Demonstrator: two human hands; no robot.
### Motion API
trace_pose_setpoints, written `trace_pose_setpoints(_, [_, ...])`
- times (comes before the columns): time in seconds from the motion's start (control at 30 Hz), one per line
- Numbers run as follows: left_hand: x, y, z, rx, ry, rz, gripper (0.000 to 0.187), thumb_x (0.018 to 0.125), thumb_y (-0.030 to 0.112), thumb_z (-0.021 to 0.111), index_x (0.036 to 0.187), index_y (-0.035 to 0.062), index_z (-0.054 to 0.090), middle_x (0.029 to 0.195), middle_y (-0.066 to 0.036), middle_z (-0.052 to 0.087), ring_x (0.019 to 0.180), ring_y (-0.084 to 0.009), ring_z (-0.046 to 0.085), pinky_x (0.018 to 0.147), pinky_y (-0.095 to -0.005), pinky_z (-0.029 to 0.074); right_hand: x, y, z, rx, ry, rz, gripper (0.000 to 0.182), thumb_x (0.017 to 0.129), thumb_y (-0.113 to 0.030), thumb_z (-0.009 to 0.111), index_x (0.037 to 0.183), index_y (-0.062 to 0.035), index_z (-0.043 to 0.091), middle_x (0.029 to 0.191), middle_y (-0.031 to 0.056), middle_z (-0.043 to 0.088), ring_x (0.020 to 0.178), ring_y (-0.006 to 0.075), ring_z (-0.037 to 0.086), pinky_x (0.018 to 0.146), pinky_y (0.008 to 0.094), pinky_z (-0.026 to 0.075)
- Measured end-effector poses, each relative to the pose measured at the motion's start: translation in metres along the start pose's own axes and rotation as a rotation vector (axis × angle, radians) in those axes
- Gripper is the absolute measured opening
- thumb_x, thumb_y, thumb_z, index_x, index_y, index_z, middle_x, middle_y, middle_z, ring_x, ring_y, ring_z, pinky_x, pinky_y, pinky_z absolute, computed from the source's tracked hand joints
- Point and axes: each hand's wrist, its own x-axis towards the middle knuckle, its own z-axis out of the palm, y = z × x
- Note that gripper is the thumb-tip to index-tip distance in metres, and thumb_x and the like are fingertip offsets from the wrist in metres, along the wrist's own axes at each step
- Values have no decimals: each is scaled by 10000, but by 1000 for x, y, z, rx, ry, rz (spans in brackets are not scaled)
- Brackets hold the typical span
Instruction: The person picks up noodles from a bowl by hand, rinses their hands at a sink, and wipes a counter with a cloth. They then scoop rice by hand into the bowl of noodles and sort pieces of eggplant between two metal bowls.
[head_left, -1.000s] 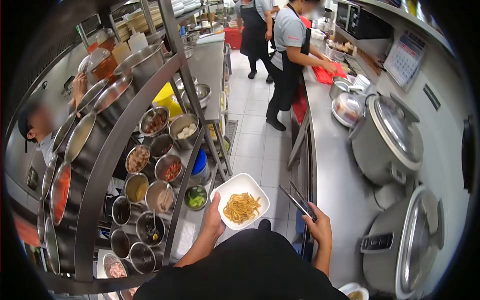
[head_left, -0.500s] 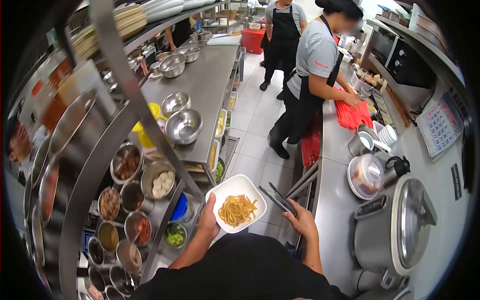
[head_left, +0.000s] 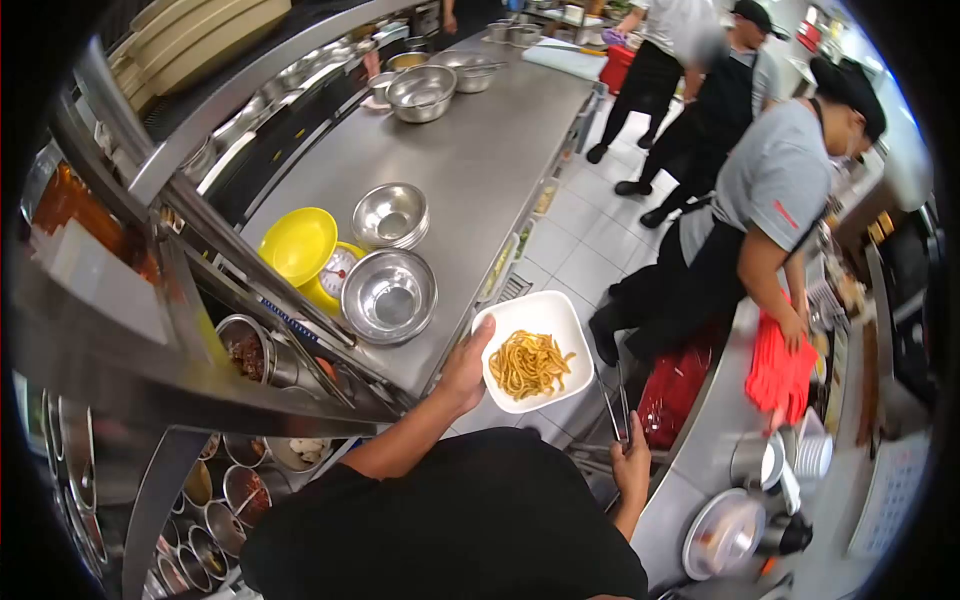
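My left hand (head_left: pixel 467 368) holds the left rim of a white square bowl (head_left: pixel 510 395), its thumb over the edge. Brown noodles (head_left: pixel 530 364) lie in the middle of the bowl. To the right of the bowl, my right hand (head_left: pixel 631 466) is closed around the lower end of dark metal tongs (head_left: pixel 614 405). The tongs point up and away, their tips slightly apart and close to the bowl's right side, with nothing between them.
A steel counter (head_left: pixel 500 130) on the left bears metal bowls (head_left: pixel 389 295) and a yellow scale (head_left: pixel 300 248). Shelf posts and food pots (head_left: pixel 246 490) stand at lower left. A co-worker (head_left: pixel 770 190) handles red cloth (head_left: pixel 780 368) at the right counter. Two more people stand farther back.
The view has turned left, toward the steel counter. The bowl and both hands now appear farther right in it. Another person in a white top has come into sight at the back.
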Motion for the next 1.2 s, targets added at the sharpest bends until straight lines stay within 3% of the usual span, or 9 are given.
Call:
trace_pose_setpoints(0.1, [37,-5,12,-19,43,9,541,1034,420,506,1354,-17,501,1278,-127,618,1167,-210,613,1002,-350,500,53,-7,-9,49,-92,129,711,827,-5,599,1504,-89,399,1083,149,666,846,256,660,805,361,525])
trace_pose_setpoints(0.23, [89,-4,27,-35,124,45,535,1031,428,509,1334,-13,512,1274,-119,622,1168,-208,617,987,-358,517,152,-15,-11,74,-84,-37,623,886,-65,618,1480,-77,432,1052,155,680,815,208,657,770,326,525])
trace_pose_setpoints(0.37, [140,2,41,-55,308,87,561,1027,433,514,1389,8,451,1322,-117,593,1182,-213,612,979,-364,527,264,-48,-18,131,-138,-265,587,912,-101,638,1468,-73,448,1073,172,680,853,238,667,786,329,525])
trace_pose_setpoints(0.43, [165,5,39,-59,311,173,581,1036,453,472,1400,1,450,1382,-158,558,1239,-269,583,1049,-422,487,324,-74,-12,70,-153,-474,587,916,-99,639,1470,-82,446,1065,174,669,857,246,654,771,347,525])
trace_pose_setpoints(0.5, [182,8,33,-112,419,230,574,1039,439,472,1404,-4,444,1379,-165,558,1231,-277,587,1045,-435,489,381,-111,10,39,-131,-680,588,914,-72,631,1471,-89,442,1065,162,650,836,259,627,752,357,518])
trace_pose_setpoints(0.6, [200,26,36,-188,471,288,593,1024,434,518,1409,-5,417,1335,-143,574,1215,-244,591,1001,-381,515,439,-194,40,134,-276,-764,596,900,-39,637,1463,-95,448,1067,142,633,805,250,604,736,338,508])
trace_pose_setpoints(0.83, [277,53,9,-251,575,451,568,1048,416,468,1412,-17,413,1337,-140,567,1232,-247,573,1040,-395,484,568,-323,164,163,-497,-974,586,898,-37,638,1455,-117,473,1156,92,631,794,174,589,700,302,506])
trace_pose_setpoints(1.03, [339,88,-4,-72,676,494,639,1026,490,491,1410,-15,411,1320,-141,566,1213,-216,563,1035,-353,453,660,-410,288,128,-536,-999,640,897,-191,685,1478,-103,431,1106,130,680,862,243,669,736,366,529])
trace_pose_setpoints(1.2, [373,89,-11,126,862,497,793,992,595,481,1442,-47,358,1339,-189,542,1246,-245,531,1065,-366,416,690,-464,327,226,-564,-929,701,922,-435,657,1485,-85,429,1144,189,694,902,283,698,828,368,527])
